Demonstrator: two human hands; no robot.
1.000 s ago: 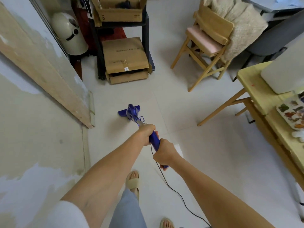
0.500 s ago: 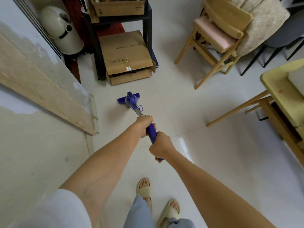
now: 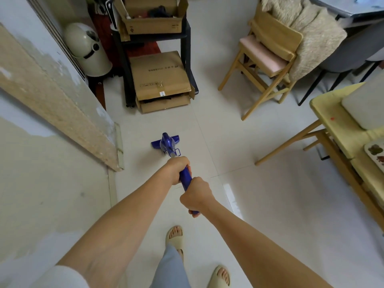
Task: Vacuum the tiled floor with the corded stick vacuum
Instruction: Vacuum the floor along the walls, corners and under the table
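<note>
Soft, even daylight, faint shadows, a glare streak on the floor (image 3: 232, 196), perhaps slight blur, edges bowed.

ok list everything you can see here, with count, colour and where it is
blue corded stick vacuum: 1, blue, head on the tiled floor at centre
brown cardboard boxes: 3, brown, one on the black metal rack, two stacked at its foot
cream domed bin: 1, cream, top left by the wall
light wooden chair with pink seat: 1, top right
beige fluffy blanket: 1, beige, draped over the chair back
yellow-topped wooden table: 1, right edge
grey pad: 1, on the table
paint palette: 1, on the table, cut off at the edge
beige slide sandals: 2, on the feet, bottom centre
left hand: 1, grips the handle farther along
right hand: 1, grips the handle end
</note>
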